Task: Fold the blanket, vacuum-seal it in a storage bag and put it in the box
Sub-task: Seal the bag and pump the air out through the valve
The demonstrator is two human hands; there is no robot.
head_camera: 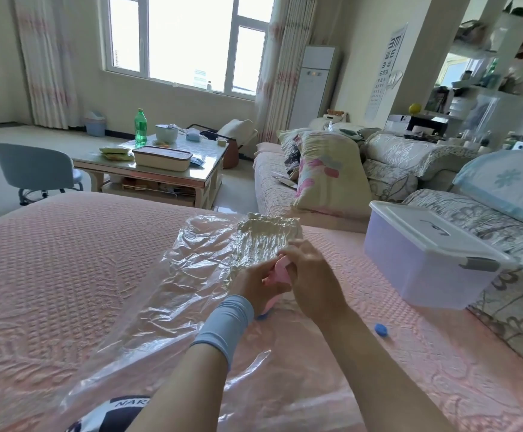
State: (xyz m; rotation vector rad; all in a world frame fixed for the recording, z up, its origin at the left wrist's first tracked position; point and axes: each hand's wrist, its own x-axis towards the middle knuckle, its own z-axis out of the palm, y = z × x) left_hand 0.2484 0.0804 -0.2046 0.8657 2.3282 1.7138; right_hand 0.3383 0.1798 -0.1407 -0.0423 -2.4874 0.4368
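A clear plastic storage bag (pixel 166 294) lies spread on the pink bed cover (pixel 51 275). Inside its far end sits the folded, compressed pale blanket (pixel 269 232), wrinkled tight under the plastic. Both hands meet over the bag's middle on a pink hand pump (pixel 277 272). My left hand (pixel 254 285), with a light blue wrist sleeve, grips the pump's lower body. My right hand (pixel 310 272) curls around its upper part. The pump's base meets a blue valve (pixel 261 316) on the bag. A white-lidded translucent box (pixel 425 260) stands shut at the right.
A small blue cap (pixel 380 329) lies on the bed cover right of my right forearm. A sofa with pillows (pixel 325 173) runs along the right side. A coffee table (pixel 160 163) with a green bottle and a chair (pixel 35 169) stand beyond the bed.
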